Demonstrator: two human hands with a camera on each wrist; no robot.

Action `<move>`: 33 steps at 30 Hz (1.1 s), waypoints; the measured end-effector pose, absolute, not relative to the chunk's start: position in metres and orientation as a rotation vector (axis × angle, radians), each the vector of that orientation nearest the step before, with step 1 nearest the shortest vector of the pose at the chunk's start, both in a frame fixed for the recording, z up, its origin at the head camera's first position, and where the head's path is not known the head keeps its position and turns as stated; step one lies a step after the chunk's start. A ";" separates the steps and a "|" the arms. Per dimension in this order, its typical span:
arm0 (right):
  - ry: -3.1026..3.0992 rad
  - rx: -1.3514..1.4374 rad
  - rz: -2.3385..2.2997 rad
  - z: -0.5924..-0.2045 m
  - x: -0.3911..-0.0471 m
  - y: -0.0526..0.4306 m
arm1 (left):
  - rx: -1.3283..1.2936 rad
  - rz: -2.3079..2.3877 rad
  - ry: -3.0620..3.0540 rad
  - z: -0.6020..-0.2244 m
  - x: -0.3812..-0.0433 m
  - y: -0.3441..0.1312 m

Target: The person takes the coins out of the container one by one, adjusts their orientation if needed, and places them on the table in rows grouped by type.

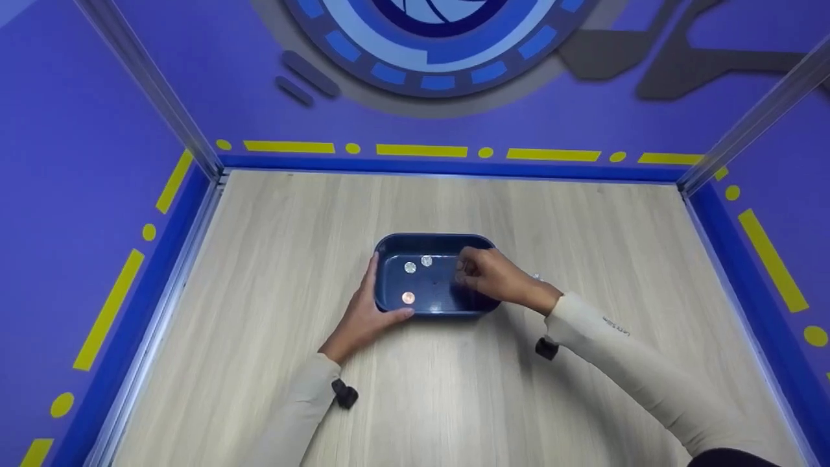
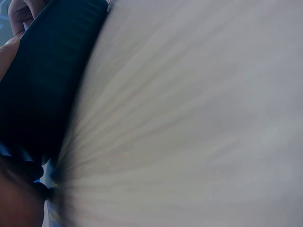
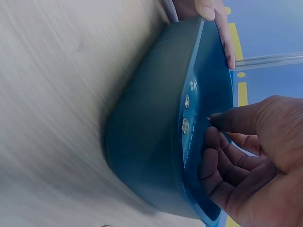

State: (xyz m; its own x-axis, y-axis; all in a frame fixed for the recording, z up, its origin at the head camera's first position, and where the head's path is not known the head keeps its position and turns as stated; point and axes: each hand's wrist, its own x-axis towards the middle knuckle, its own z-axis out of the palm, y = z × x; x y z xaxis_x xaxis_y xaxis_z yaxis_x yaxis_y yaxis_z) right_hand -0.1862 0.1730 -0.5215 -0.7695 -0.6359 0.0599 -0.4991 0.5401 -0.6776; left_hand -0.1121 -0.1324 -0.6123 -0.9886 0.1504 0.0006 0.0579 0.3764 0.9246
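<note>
A dark blue rectangular plastic tray stands on the table. My left hand grips its left end, thumb over the near rim and fingers along the side wall. Two silver coins and a copper coin lie flat on the tray's floor, left of centre. Over the right part of the tray is my right hand, its fingers curled. In the right wrist view, the thumb and index finger pinch a small coin, of which only a shiny edge shows; the other fingers fold beneath.
A small shiny object lies on the table to the right of the tray, partly hidden behind my right wrist. The wood-grain table is bordered by blue-purple panels at the back and both sides.
</note>
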 end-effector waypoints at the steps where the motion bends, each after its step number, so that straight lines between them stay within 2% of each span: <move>1: 2.583 -0.959 -1.045 -0.521 -0.186 0.174 | 0.192 1.700 2.535 -0.612 -0.112 -0.132; 33: 2.535 -0.583 -1.252 -0.516 -0.183 0.233 | 0.213 1.712 2.530 -0.612 -0.112 -0.132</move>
State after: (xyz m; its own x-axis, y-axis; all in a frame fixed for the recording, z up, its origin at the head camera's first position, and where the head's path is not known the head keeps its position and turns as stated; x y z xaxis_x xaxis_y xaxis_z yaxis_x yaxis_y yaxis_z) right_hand -0.1829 0.2325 -0.5155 -0.8875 -0.4582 -0.0483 -0.2401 0.5494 -0.8003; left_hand -0.1124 -0.1321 -0.6125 -0.9872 0.1592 0.0122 0.0705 0.3658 0.9280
